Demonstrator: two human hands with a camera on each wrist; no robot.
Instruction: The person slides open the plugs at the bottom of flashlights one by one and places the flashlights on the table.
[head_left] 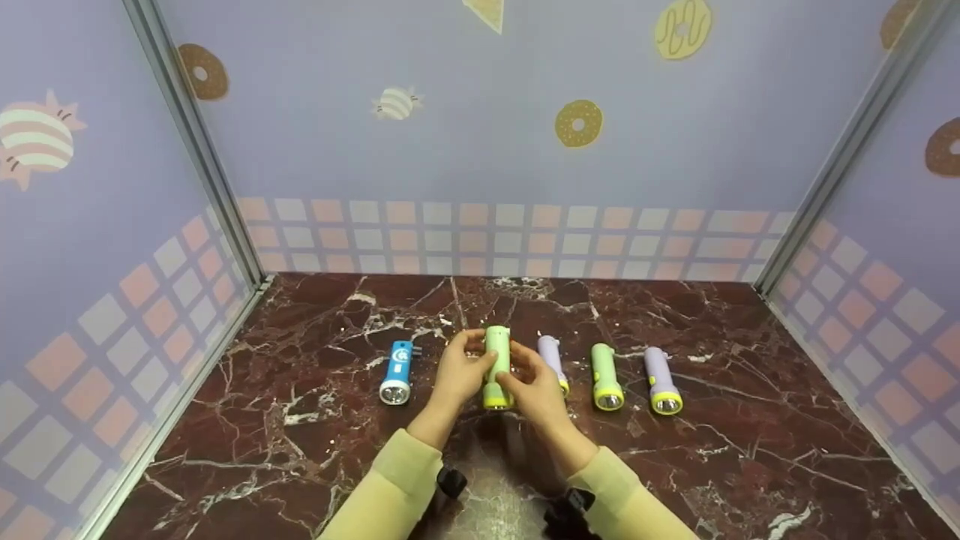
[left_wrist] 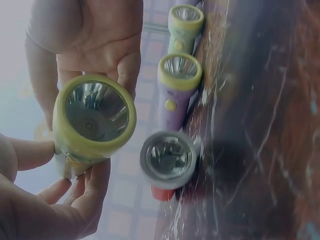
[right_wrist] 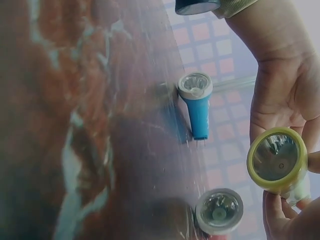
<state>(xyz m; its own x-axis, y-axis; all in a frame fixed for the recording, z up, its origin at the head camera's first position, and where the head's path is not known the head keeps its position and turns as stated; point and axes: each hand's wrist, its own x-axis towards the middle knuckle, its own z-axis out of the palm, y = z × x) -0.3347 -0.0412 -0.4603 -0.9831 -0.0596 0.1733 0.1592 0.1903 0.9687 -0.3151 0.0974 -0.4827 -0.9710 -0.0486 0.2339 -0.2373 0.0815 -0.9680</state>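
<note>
A light-green flashlight (head_left: 497, 364) with a yellow rim is held above the table, its lens end toward me. My left hand (head_left: 463, 371) grips its left side with the thumb on the barrel; my right hand (head_left: 536, 388) grips the right side, thumb lower down. In the left wrist view its reflector (left_wrist: 97, 112) faces the camera, unlit. Beyond and below it stands a flashlight with a grey head (left_wrist: 168, 159) and a red body, which the hands hide in the head view. A purple flashlight (head_left: 550, 351) lies just past my right hand, partly covered.
To the left lies a blue flashlight (head_left: 397, 371) with a white head, two prongs jutting from it. Another green flashlight (head_left: 604, 375) and another purple flashlight (head_left: 663, 381) lie to the right. Patterned panels (head_left: 517, 238) bound the dark red marbled table (head_left: 300, 450) at back and sides.
</note>
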